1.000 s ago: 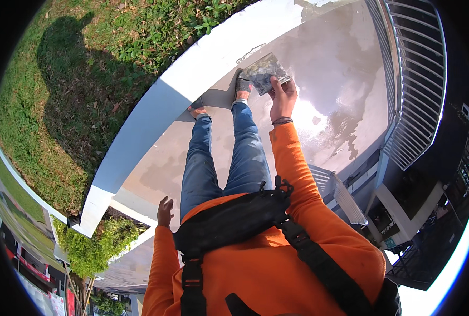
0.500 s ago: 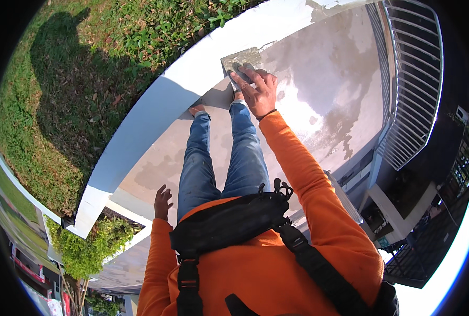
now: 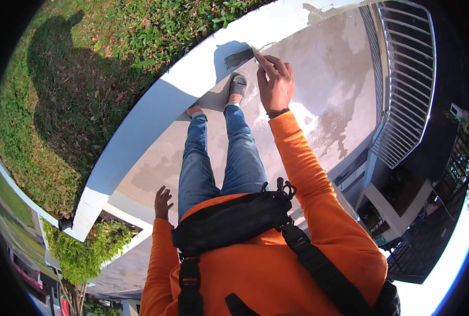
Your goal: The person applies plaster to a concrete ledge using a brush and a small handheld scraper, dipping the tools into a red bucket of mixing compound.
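My right hand (image 3: 276, 86) is closed, pinching a thin, flat, grey-tan rectangular piece (image 3: 255, 51) between thumb and fingers. The piece is tipped up and seen nearly edge-on; its exact kind I cannot make out. It is at the inner edge of a curved white ledge (image 3: 192, 71), beside a dark, damp-looking patch (image 3: 238, 59) on the ledge. My left hand (image 3: 163, 203) hangs beside my left hip, holding nothing, its fingers slightly curled and apart. My right foot, in a dark shoe (image 3: 238, 86), stands close to the ledge.
Blotchy, damp-looking paving (image 3: 319, 58) with bright glare spreads right of my legs. A white metal railing (image 3: 407, 79) curves along the far right. Grass and low plants (image 3: 103, 100) lie beyond the ledge, and a leafy shrub (image 3: 89, 245) grows at lower left.
My right hand has moved slightly right and tilted the flat piece up from the ledge, uncovering the dark patch and my right shoe. My left hand stays by my hip.
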Demonstrator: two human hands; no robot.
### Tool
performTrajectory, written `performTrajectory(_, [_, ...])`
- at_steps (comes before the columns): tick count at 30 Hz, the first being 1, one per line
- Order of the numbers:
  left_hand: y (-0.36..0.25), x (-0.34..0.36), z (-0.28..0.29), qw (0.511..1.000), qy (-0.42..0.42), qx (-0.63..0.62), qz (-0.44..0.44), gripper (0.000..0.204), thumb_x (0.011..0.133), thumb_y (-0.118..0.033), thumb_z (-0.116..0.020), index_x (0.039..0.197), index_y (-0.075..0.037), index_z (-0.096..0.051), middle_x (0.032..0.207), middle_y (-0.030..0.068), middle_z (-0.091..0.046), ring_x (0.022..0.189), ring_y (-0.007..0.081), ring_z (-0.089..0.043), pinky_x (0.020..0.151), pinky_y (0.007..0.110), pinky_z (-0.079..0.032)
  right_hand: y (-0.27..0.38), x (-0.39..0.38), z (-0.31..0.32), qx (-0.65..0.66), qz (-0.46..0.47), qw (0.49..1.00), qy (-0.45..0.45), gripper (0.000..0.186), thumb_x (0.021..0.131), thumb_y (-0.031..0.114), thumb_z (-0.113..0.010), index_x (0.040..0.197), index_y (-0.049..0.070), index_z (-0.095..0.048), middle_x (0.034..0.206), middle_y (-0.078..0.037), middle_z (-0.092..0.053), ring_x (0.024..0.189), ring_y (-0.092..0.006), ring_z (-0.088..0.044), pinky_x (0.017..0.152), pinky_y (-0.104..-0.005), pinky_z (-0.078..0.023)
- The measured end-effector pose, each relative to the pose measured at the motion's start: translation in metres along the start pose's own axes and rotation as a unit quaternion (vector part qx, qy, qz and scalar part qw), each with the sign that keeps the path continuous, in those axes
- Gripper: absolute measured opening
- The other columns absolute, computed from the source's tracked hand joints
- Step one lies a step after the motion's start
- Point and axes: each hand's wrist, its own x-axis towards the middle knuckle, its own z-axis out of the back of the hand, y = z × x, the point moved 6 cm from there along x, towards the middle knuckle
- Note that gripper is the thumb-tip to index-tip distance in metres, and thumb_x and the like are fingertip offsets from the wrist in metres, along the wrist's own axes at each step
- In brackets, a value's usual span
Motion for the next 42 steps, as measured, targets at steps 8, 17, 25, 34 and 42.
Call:
performTrajectory(8, [0.015,0.002,-0.004,1.000,-0.006,0.002,0.007,0.056,0.092,-0.040,-0.054,0.139,-0.012,-0.041,0.126,0.0130,-0.055,0.116,0.0295,-0.053,0.086,0.046,-0.047,0.052,-0.025,-0.024,0.069,0.090,0.990,0.084,0.040,0.072,0.005,-0.066,0.110,0.015,-0.069,0.099,-0.004,-0.065,0.085,-0.0247,-0.059,0.077,-0.0366,-0.051])
performTrajectory(17, [0.020,-0.003,-0.015,1.000,-0.005,0.007,0.013,0.056,0.092,-0.040,-0.054,0.139,-0.012,-0.041,0.126,0.0137,-0.055,0.116,0.0298,-0.053,0.087,0.047,-0.047,0.006,-0.033,-0.027,-0.007,0.117,0.992,0.047,0.050,0.068,0.008,-0.071,0.114,0.029,-0.069,0.105,0.005,-0.062,0.084,-0.0194,-0.051,0.076,-0.0347,-0.043])
performTrajectory(25, [0.014,-0.010,-0.032,1.000,-0.008,-0.008,0.012,0.056,0.092,-0.040,-0.054,0.139,-0.013,-0.040,0.127,0.0136,-0.054,0.117,0.0290,-0.053,0.087,0.046,-0.047,0.005,-0.039,-0.016,0.064,0.109,0.990,0.059,0.048,0.071,0.009,-0.069,0.116,0.025,-0.068,0.105,0.004,-0.063,0.083,-0.0193,-0.052,0.076,-0.0338,-0.044])
performTrajectory(34, [0.014,-0.022,-0.065,0.999,-0.029,-0.039,0.010,0.060,0.090,-0.041,-0.057,0.139,-0.013,-0.040,0.130,0.0154,-0.050,0.119,0.0305,-0.051,0.088,0.046,-0.046,0.012,-0.029,-0.020,0.091,0.143,0.977,0.131,0.046,0.068,0.011,-0.070,0.112,0.022,-0.068,0.104,0.002,-0.062,0.087,-0.0223,-0.055,0.079,-0.0379,-0.050])
performTrajectory(42, [0.021,-0.034,-0.092,0.997,-0.039,-0.068,0.013,0.060,0.089,-0.042,-0.058,0.139,-0.013,-0.041,0.127,0.0130,-0.052,0.113,0.0263,-0.053,0.086,0.045,-0.046,-0.021,-0.023,-0.044,0.039,0.273,0.958,0.083,0.046,0.072,0.012,-0.067,0.112,0.034,-0.068,0.118,0.011,-0.058,0.092,-0.0144,-0.050,0.080,-0.0328,-0.036])
